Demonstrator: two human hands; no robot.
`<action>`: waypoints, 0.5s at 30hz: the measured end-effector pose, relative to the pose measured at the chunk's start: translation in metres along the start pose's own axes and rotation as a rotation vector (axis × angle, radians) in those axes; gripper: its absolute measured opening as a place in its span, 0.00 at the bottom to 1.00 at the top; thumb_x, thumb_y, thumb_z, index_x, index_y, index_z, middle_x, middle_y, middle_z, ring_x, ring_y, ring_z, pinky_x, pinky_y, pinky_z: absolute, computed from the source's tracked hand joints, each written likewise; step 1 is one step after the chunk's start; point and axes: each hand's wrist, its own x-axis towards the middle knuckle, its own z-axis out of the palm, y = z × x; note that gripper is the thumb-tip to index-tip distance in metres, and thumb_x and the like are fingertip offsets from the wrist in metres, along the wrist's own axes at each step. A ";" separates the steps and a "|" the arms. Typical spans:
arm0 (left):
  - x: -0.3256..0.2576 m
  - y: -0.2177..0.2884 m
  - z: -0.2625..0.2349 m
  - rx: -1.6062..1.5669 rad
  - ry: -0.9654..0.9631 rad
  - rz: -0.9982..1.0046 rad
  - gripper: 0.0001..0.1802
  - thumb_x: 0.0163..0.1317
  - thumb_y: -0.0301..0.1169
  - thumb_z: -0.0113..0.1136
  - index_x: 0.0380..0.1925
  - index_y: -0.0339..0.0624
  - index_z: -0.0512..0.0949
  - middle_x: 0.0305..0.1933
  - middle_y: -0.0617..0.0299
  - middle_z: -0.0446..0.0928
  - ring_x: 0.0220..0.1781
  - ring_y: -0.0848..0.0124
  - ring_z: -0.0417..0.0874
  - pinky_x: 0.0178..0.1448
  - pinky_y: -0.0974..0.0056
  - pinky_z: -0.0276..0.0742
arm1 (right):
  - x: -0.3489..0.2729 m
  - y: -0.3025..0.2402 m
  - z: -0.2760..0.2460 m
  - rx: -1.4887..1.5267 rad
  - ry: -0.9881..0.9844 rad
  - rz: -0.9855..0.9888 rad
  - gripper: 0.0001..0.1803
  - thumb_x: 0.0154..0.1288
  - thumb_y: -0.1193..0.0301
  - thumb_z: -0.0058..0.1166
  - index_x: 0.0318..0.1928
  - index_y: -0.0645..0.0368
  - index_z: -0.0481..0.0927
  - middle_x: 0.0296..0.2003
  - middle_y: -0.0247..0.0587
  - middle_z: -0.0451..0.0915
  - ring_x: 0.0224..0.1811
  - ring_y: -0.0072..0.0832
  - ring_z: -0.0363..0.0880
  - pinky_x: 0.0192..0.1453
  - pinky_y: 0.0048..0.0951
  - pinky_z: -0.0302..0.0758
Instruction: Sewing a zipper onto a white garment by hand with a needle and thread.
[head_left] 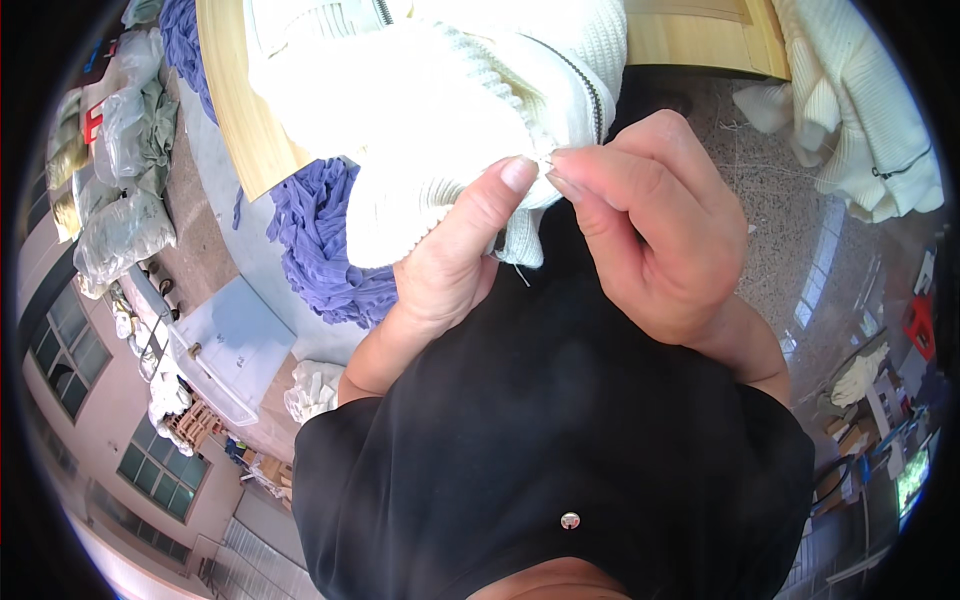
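Note:
A white ribbed knit garment (430,100) with a dark metal zipper (570,65) lies bunched over the table edge and hangs toward me. My left hand (455,235) is closed on its near edge, thumb on top and the other fingers mostly hidden beneath the knit. Close to that thumb tip, my right hand (665,220) pinches with thumb and forefinger at a fine white thread (545,162) by the fabric. Whether a needle is also in the pinch is too small to tell. A loose thread end (522,275) dangles from a narrow ribbed strip below the left thumb.
Wooden table (245,110) parts lie under the garment. Purple-blue fabric (325,250) is heaped at its left. More white knitwear (850,110) with a zipper hangs at the far right. Clear plastic bags (130,220) stand at the left, over a speckled floor (760,190) with thread scraps.

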 end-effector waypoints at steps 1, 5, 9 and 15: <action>0.000 0.001 0.003 0.019 0.030 -0.001 0.17 0.55 0.21 0.62 0.46 0.35 0.74 0.44 0.58 0.78 0.44 0.70 0.79 0.51 0.68 0.73 | 0.000 0.000 0.001 0.000 -0.001 0.000 0.11 0.52 0.86 0.59 0.37 0.65 0.79 0.26 0.39 0.74 0.23 0.25 0.70 0.24 0.22 0.66; 0.001 0.005 0.008 0.014 0.050 -0.034 0.19 0.55 0.21 0.61 0.48 0.34 0.73 0.46 0.58 0.77 0.47 0.70 0.78 0.52 0.67 0.72 | 0.000 -0.003 0.003 0.029 0.018 0.048 0.11 0.52 0.87 0.58 0.37 0.65 0.79 0.25 0.38 0.73 0.22 0.25 0.69 0.24 0.21 0.66; -0.001 0.004 0.007 -0.021 0.065 -0.052 0.20 0.55 0.21 0.61 0.49 0.34 0.73 0.46 0.58 0.77 0.47 0.69 0.78 0.53 0.67 0.72 | -0.001 -0.002 0.004 0.045 0.032 0.046 0.11 0.51 0.88 0.57 0.37 0.65 0.79 0.25 0.38 0.72 0.22 0.25 0.69 0.24 0.21 0.65; -0.001 0.002 0.006 -0.057 0.052 -0.053 0.20 0.55 0.20 0.60 0.50 0.34 0.72 0.47 0.57 0.77 0.48 0.69 0.78 0.54 0.66 0.71 | 0.001 -0.004 0.004 0.026 0.016 0.058 0.12 0.50 0.88 0.56 0.37 0.66 0.79 0.25 0.38 0.72 0.22 0.25 0.69 0.24 0.22 0.66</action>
